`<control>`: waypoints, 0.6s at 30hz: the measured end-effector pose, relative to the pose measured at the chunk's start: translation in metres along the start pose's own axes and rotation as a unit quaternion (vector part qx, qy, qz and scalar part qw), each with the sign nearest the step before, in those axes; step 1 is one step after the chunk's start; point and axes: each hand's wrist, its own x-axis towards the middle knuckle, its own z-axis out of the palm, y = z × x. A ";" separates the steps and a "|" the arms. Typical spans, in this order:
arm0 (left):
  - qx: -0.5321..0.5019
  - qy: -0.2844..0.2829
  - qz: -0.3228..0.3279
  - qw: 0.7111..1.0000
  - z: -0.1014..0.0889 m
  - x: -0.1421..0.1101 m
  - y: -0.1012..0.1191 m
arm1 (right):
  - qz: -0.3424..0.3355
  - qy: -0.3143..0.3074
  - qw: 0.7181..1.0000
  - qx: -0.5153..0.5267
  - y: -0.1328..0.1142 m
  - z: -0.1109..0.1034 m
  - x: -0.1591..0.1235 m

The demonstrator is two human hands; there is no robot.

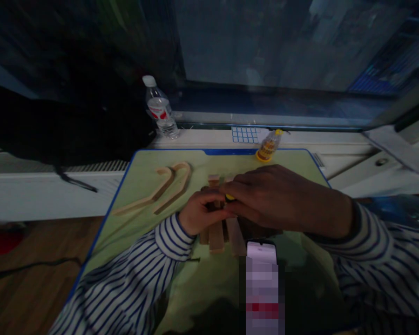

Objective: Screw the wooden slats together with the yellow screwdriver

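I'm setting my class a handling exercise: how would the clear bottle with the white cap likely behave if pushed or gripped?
The clear bottle would probably tip if pushed near its cap, being tall and narrow. Its see-through, plastic-looking walls may flex under a firm grip. Its round sides suggest it could roll if toppled.

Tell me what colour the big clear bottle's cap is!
The cap is white, seen in the head view.
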 end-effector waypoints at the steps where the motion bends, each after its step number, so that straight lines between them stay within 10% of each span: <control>1: -0.006 -0.002 0.001 1.000 0.000 0.000 0.001 | -0.002 0.001 1.000 0.005 0.000 0.001 0.001; 18: -0.074 -0.046 -0.016 0.996 -0.001 0.006 0.013 | 0.045 0.009 0.999 -0.001 -0.009 0.011 -0.002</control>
